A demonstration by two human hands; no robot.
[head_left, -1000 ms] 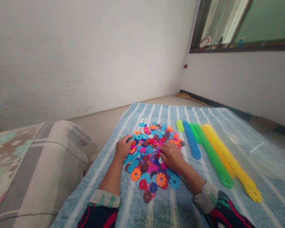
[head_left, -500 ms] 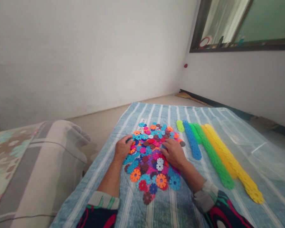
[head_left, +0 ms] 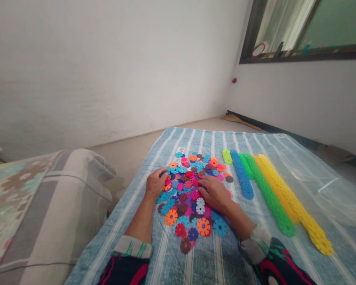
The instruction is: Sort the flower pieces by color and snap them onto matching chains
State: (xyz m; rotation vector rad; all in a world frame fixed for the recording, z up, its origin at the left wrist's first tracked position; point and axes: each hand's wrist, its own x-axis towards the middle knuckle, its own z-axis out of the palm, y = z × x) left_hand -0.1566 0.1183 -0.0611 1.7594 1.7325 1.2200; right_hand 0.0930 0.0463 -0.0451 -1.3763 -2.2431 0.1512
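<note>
A pile of flat, flower-shaped plastic discs (head_left: 192, 198) in blue, orange, pink, red, purple and brown lies on a blue striped cloth (head_left: 213, 261). My left hand (head_left: 155, 184) rests at the pile's left edge, fingers curled onto the discs. My right hand (head_left: 214, 192) lies palm down on the pile's right half, fingertips bent onto the pieces. Whether either hand pinches a disc is hidden. To the right lie long chains of joined discs: a blue chain (head_left: 241, 179), a green chain (head_left: 268, 196) and a yellow chain (head_left: 293, 206).
A grey and patterned cushion (head_left: 47, 213) sits to the left of the cloth. A clear plastic bag (head_left: 323, 182) lies at the right. White walls stand behind, with a dark-framed window (head_left: 302, 31) at the upper right. Bare floor (head_left: 130, 152) shows beyond the cloth.
My right hand slid from the pile's middle towards its upper right, then drew back slightly left. My left hand stayed at the left edge. The view shifted a little.
</note>
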